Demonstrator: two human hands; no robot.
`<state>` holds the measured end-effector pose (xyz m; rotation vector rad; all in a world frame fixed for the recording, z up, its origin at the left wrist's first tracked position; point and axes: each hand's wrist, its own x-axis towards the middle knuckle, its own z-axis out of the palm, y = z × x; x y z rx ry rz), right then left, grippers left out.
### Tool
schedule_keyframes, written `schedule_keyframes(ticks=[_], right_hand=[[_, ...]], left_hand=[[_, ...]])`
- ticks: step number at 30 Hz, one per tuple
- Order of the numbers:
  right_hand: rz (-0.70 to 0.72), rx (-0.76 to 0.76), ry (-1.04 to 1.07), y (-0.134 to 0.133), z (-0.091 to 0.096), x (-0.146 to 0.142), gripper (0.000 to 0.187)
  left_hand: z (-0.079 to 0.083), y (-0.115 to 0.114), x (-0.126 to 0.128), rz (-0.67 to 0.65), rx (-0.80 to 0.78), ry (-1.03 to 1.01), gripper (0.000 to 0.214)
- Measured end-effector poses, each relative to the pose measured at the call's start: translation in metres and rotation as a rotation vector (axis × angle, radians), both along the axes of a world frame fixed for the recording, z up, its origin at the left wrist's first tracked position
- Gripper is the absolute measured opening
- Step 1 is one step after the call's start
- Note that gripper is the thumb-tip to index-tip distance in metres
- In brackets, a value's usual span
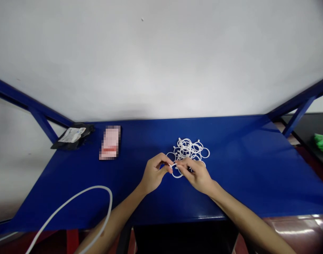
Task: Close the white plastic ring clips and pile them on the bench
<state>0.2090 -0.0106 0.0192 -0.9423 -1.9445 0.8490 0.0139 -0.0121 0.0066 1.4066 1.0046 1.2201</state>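
Note:
A pile of several white plastic rings (189,149) lies on the blue table (243,169), a little right of centre. My left hand (154,173) and my right hand (194,173) meet just in front of the pile. Both pinch the same white ring (175,170), the left from the left side, the right from the right. The fingers of both hands are closed on it. The ring's lower arc shows between the hands; its top is hidden by fingertips.
A black pouch with a white label (73,135) lies at the back left corner. Beside it rests a pink blurred card or packet (110,142). A white tube (79,201) curves over the front left edge. Blue frame struts (42,120) rise at both ends. White wall behind.

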Motion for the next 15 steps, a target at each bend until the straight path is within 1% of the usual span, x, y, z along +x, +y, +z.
schedule_keyframes(ticks=[3, 5, 7, 10, 15], right_hand=[[-0.067, -0.006, -0.001, -0.0016, -0.0015, -0.0013, 0.015], [-0.117, -0.020, -0.001, -0.0024, -0.0024, -0.0025, 0.016], [-0.131, -0.027, -0.012, -0.0024, -0.0025, -0.0033, 0.018], [-0.122, 0.007, -0.023, -0.0012, -0.0015, -0.0030, 0.020], [-0.019, 0.125, -0.044, -0.0003, -0.0009, -0.0007, 0.016]], left_hand=[[-0.0016, 0.0001, -0.0002, 0.009, 0.086, 0.027, 0.013], [-0.0013, 0.0005, -0.0003, 0.031, 0.132, 0.071, 0.014], [-0.0006, 0.0009, -0.0005, 0.049, 0.160, 0.110, 0.017], [-0.0004, 0.0010, -0.0011, 0.057, 0.183, 0.132, 0.017], [-0.0022, -0.0001, -0.0032, 0.012, 0.211, 0.117, 0.010]])
